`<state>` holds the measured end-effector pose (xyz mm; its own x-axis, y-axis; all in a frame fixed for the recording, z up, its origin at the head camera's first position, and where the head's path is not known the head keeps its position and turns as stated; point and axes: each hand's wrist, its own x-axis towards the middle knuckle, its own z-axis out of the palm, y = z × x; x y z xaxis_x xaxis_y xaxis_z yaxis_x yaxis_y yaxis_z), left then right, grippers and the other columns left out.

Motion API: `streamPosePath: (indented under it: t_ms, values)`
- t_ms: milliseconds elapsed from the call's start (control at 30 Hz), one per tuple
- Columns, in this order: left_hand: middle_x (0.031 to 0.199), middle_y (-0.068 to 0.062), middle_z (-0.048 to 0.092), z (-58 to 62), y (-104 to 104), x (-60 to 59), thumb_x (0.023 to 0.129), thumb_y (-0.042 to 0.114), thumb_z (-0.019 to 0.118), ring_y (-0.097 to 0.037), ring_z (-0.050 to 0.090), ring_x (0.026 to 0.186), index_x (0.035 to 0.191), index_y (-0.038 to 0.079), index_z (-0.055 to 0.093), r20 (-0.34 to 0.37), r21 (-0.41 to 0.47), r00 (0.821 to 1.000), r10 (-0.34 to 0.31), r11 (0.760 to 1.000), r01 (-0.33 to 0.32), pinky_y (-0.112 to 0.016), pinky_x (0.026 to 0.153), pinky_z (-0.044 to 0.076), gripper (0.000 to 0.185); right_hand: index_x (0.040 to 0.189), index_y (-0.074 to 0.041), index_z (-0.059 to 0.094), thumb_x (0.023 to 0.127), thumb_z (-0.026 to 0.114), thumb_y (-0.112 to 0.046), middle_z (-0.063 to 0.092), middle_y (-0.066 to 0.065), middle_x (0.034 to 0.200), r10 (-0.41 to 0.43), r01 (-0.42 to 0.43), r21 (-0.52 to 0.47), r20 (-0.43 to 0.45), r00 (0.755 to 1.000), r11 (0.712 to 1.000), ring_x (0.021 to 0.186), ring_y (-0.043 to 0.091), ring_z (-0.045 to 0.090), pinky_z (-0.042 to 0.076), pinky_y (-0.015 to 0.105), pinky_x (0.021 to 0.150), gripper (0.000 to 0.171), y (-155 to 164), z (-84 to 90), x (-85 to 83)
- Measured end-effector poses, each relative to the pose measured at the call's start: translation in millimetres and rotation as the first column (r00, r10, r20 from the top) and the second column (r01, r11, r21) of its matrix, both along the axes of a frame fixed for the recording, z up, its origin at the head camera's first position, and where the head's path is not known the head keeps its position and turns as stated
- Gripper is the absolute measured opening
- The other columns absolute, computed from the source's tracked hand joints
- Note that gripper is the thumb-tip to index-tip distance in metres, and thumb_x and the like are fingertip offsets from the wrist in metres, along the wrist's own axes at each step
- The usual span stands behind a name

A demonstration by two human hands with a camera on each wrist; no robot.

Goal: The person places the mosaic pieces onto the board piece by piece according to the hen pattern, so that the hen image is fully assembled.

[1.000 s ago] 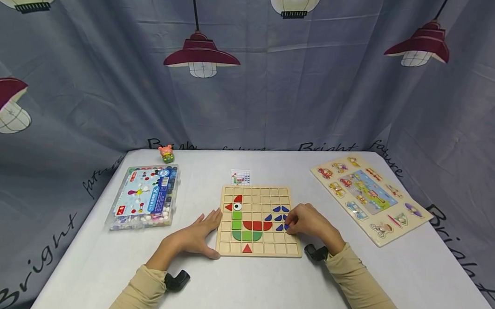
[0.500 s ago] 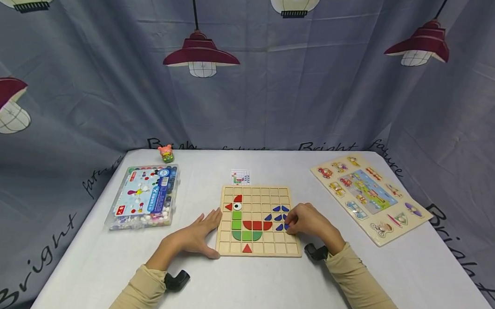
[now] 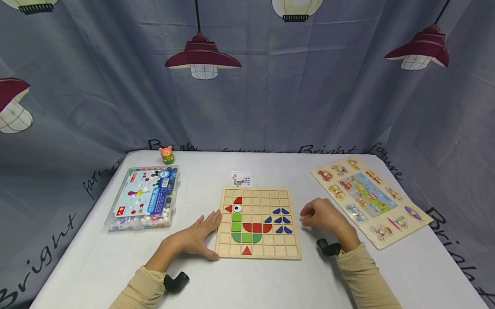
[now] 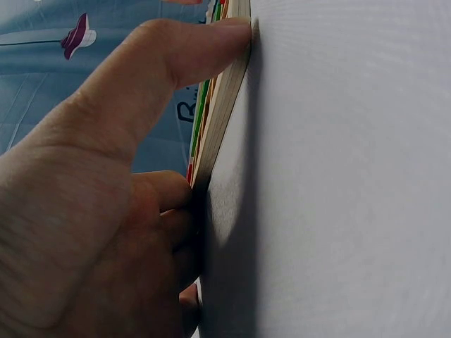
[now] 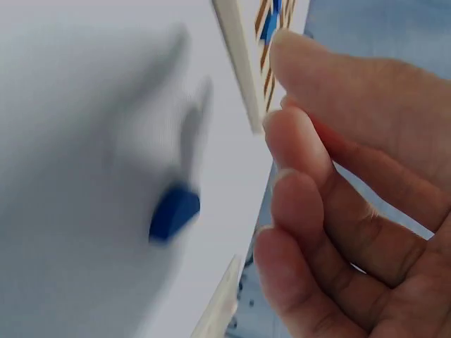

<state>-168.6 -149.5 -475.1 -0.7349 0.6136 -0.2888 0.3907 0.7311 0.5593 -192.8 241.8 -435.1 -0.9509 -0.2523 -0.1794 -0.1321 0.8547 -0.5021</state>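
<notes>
The left hand (image 3: 193,235) lies flat with straight fingers against the left edge of the wooden grid board (image 3: 259,254), steadying it on the tabletop (image 3: 240,289); its grip holds nothing. The right hand (image 3: 326,218) hovers just right of the board, fingers loosely curled and empty. A loose blue piece (image 5: 174,210) lies on the tabletop under those fingers in the blurred right wrist view. On the board, coloured pieces form a bird, with six blue pieces (image 3: 281,219) as its tail. The likely risk is a slip: the small, flat piece could skid away from a hurried pinch, or a nudge of the board could jolt seated pieces out of their squares.
</notes>
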Motion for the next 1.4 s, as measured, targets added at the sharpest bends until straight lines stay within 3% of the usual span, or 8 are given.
streamPosePath:
  t_ms: [167,400,667,967,1167,1400]
  values:
    - [0.165,-0.012,0.004,1.3,-2,0.2,0.070,0.044,0.081,-0.027,0.003,0.154,0.155,0.001,0.012,0.003,0.004,1.000,0.008,1.000,-0.008,-0.048,0.126,0.004,0.118,0.094,-0.003,0.074,0.072,0.082,-0.011,0.067,0.001,0.077,-0.046,0.046,0.007,-0.016,0.999,0.999,0.069,0.012,0.054,0.043,0.024,0.060,0.024,15,1.5,-5.2]
    - [0.165,-0.012,0.004,2.7,-1,0.8,0.071,0.044,0.081,-0.027,0.003,0.154,0.155,0.002,0.012,0.008,0.013,1.000,-0.009,1.000,0.009,-0.048,0.126,0.003,0.116,0.087,-0.002,0.073,0.070,0.083,-0.010,0.065,0.002,0.075,-0.077,0.077,0.015,0.023,0.997,0.997,0.068,0.014,0.052,0.041,0.025,0.060,0.022,28,-4.6,-5.5]
    - [0.165,-0.012,0.005,1.0,-1,4.2,0.071,0.042,0.081,-0.028,0.004,0.154,0.155,0.000,0.012,0.005,0.004,1.000,-0.011,1.000,0.011,-0.048,0.126,0.004,0.116,0.084,-0.005,0.073,0.072,0.082,-0.010,0.063,0.001,0.071,-0.088,0.086,0.025,0.064,0.994,0.996,0.067,0.014,0.053,0.041,0.025,0.059,0.016,26,-15.9,-6.2]
    - [0.165,-0.012,0.003,1.8,-2,1.4,0.072,0.043,0.080,-0.027,0.003,0.154,0.155,0.001,0.011,-0.010,-0.001,1.000,-0.021,1.000,0.021,-0.047,0.126,0.004,0.116,0.083,-0.004,0.072,0.072,0.081,-0.008,0.064,0.001,0.073,-0.118,0.113,0.058,0.082,0.990,0.992,0.068,0.016,0.053,0.041,0.026,0.059,0.014,27,-12.5,-7.1]
    - [0.165,-0.014,0.004,1.6,-1,0.3,0.072,0.042,0.080,-0.028,0.004,0.154,0.155,0.000,0.012,-0.016,-0.006,0.999,-0.029,1.000,0.029,-0.048,0.126,0.004,0.116,0.079,-0.006,0.072,0.070,0.082,-0.008,0.065,0.000,0.071,-0.056,0.052,0.061,0.056,0.997,0.997,0.066,0.014,0.052,0.041,0.026,0.058,0.013,18,-6.3,-1.7]
    - [0.165,-0.015,0.003,2.4,0,0.6,0.072,0.042,0.080,-0.029,0.004,0.154,0.155,-0.001,0.011,-0.012,-0.005,0.999,-0.031,1.000,0.031,-0.049,0.126,0.004,0.116,0.074,-0.007,0.071,0.068,0.082,-0.006,0.062,-0.003,0.065,0.054,-0.054,0.058,-0.003,0.999,0.997,0.060,0.010,0.050,0.042,0.023,0.054,0.013,-25,1.6,14.5]
